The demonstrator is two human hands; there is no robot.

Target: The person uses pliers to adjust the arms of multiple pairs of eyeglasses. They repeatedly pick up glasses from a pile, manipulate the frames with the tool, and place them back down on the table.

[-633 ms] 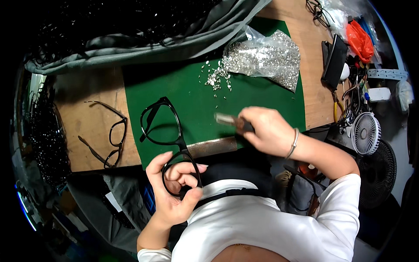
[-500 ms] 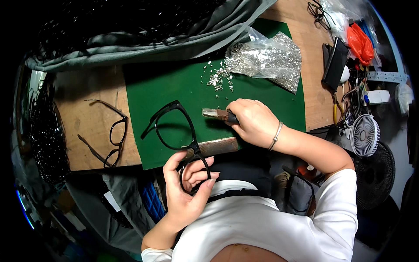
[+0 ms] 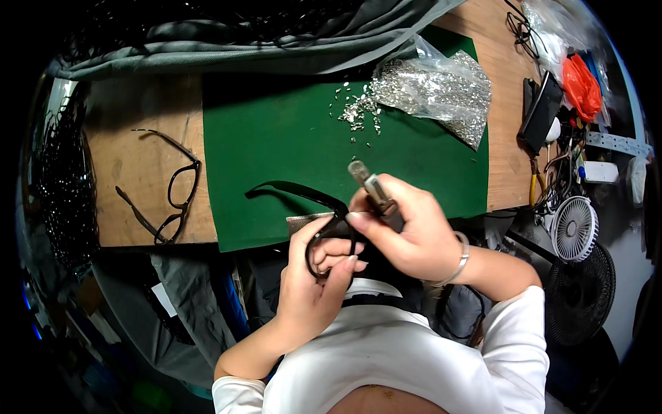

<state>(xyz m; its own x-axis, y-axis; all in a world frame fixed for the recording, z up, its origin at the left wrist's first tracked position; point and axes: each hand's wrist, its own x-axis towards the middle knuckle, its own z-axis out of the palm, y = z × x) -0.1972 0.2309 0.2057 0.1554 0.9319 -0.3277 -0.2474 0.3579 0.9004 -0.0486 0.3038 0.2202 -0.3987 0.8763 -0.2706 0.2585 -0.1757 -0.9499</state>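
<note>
My left hand [image 3: 303,293] is closed around the rim of a black eyeglass frame [image 3: 293,188] just over the table's near edge. One temple of the frame sticks out to the left above the green mat [image 3: 269,131]. Pliers [image 3: 376,190] with a dark handle are in my right hand [image 3: 417,238], their metal jaws pointing up and away from the frame. The thumb and forefinger of that hand meet the frame near its hinge. Both hands partly cover the far rim. Behind the frame, part of a textured metal bar [image 3: 298,225] shows on the mat.
A clear bag of small silvery metal pieces [image 3: 434,93] lies on the mat, with loose pieces [image 3: 360,112] beside it. Another pair of glasses [image 3: 182,196] rests at left. On the right are a phone [image 3: 541,114], a red bag [image 3: 581,86], cables and fans [image 3: 575,228].
My right hand has come down toward the left one, turning the pliers' jaws upward, and its fingers now touch the frame. The frame has turned and shifted right in my left hand.
</note>
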